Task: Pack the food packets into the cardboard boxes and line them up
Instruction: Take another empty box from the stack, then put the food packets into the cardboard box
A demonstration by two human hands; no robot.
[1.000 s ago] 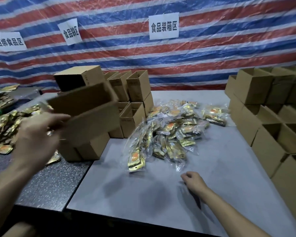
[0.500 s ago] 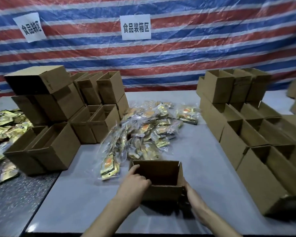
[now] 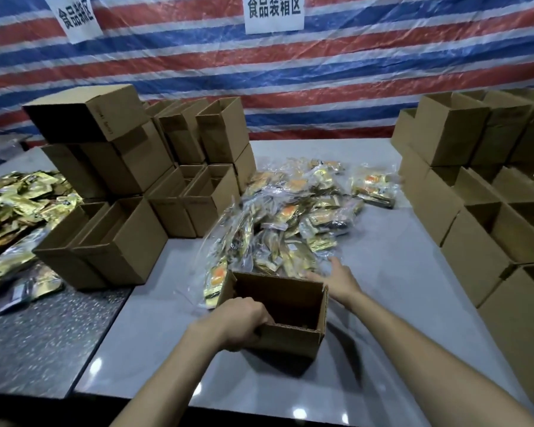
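left fingers: the left hand (image 3: 242, 322) has them hooked over the near-left rim of the box (image 3: 290, 339), tips inside, so it's gripping it, same as half a sec ago
right fingers: pretty much straight and loose, holding nothing, tips right at the near edge of the packets (image 3: 293, 211); can't really tell if they touch
what changed: the right hand (image 3: 336, 280) was down at the box's near-right corner before, now it's let go and gone forward past the right wall to the pile
arms: left forearm comes up from bottom centre, wrist bent onto the rim; right forearm runs in long from bottom right, hand palm-down
box: open top, upright on the grey desk (image 3: 398, 288), just in front of the pile, hasn't really shifted
around: open boxes in a left stack (image 3: 130, 167) and a right stack (image 3: 463, 217), gold packs (image 3: 19, 198) far left
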